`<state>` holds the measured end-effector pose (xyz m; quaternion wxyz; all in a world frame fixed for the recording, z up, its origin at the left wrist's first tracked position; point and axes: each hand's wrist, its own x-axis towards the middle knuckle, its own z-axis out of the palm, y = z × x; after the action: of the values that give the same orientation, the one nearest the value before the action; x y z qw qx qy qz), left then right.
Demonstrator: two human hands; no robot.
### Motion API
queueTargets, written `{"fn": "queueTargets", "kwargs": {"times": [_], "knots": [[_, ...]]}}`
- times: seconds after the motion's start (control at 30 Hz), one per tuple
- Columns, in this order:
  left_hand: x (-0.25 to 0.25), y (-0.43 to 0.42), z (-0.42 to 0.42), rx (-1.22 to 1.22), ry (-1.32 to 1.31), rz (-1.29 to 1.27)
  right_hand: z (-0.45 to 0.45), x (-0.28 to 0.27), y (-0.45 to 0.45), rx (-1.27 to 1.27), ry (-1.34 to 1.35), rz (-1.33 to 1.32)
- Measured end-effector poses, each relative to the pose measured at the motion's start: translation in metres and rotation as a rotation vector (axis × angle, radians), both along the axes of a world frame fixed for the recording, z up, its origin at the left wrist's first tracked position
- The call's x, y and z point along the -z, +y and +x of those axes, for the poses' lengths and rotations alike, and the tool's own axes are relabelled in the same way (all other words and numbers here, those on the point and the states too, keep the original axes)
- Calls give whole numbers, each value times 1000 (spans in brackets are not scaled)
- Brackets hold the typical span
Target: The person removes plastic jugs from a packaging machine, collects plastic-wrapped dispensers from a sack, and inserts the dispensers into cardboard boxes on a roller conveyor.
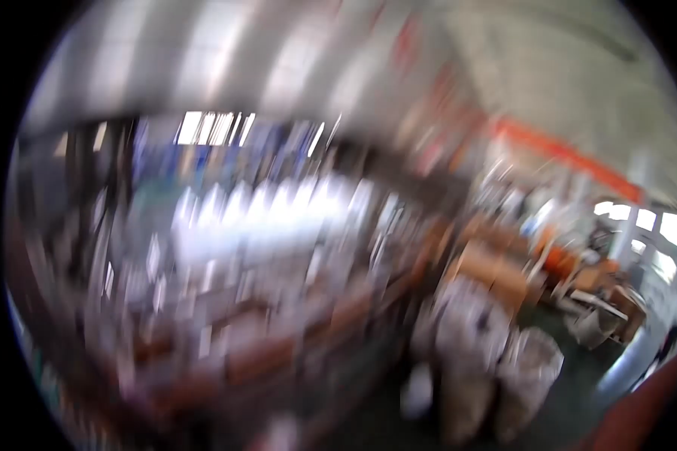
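Note:
Strong motion blur smears most of the head view. Neither my left hand nor my right hand can be made out. A pinkish-white smear (pixel 277 434) lies at the bottom edge, too blurred to name. At the lower right corner a reddish-brown shape (pixel 643 406) cuts in, and I cannot tell what it is. Nearest below the middle right stand large whitish sacks (pixel 470 323), one of them (pixel 530 368) apparently with its top open.
A long machine or rack with reddish-brown rails (pixel 278 353) fills the left and centre, with a row of bright white shapes (pixel 271 222) behind. Cardboard boxes (pixel 493 274) are stacked beyond the sacks. An orange beam (pixel 568 158) runs overhead. Dark green floor (pixel 572 368) shows at right.

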<state>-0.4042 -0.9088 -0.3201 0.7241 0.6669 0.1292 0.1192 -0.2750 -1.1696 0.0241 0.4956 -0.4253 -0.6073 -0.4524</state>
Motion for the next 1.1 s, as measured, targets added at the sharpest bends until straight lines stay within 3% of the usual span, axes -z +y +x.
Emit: {"fn": "queueTargets", "kwargs": {"times": [0.07,0.1,0.13,0.2,0.27,0.37,0.43,0.53,0.6,0.63,0.7,0.73,0.8,0.83,0.87,0.9,0.97,1.03,1.1], "knots": [[32,-22,39,-224,42,32,94,9,8,-77,-37,-6],[41,-13,71,-416,30,249,136,13,19,-103,-55,20],[66,4,96,-431,133,195,176,17,32,-128,-72,34],[24,23,131,-590,40,445,228,11,69,-185,-94,56],[37,43,162,-754,75,762,275,12,94,-258,-85,99],[47,52,184,-972,254,771,343,18,127,-352,-4,89],[34,91,229,-1116,162,869,393,45,142,-374,89,79],[53,124,255,-1206,211,988,446,170,191,-367,547,-285],[51,118,263,-1118,250,1062,455,270,203,-198,1034,-596],[60,111,262,-1029,253,1085,465,342,197,-24,1008,-782],[59,88,273,-815,306,1088,461,466,155,70,1353,-984],[61,78,279,-719,341,1065,463,541,107,254,1226,-1133],[95,54,280,-635,594,793,463,635,0,554,1314,-1547],[119,43,280,-699,723,710,468,671,-53,631,1422,-1591],[144,30,279,-762,851,620,468,699,-94,879,1502,-1433],[179,17,267,-806,1005,405,479,708,-124,949,1752,-1333],[251,-14,230,-856,1302,77,513,705,-153,747,2453,-785],[265,-37,215,-762,1523,-25,545,701,-163,576,2611,-559],[265,-63,231,-675,1585,-23,580,692,-162,492,2574,-612]]}}
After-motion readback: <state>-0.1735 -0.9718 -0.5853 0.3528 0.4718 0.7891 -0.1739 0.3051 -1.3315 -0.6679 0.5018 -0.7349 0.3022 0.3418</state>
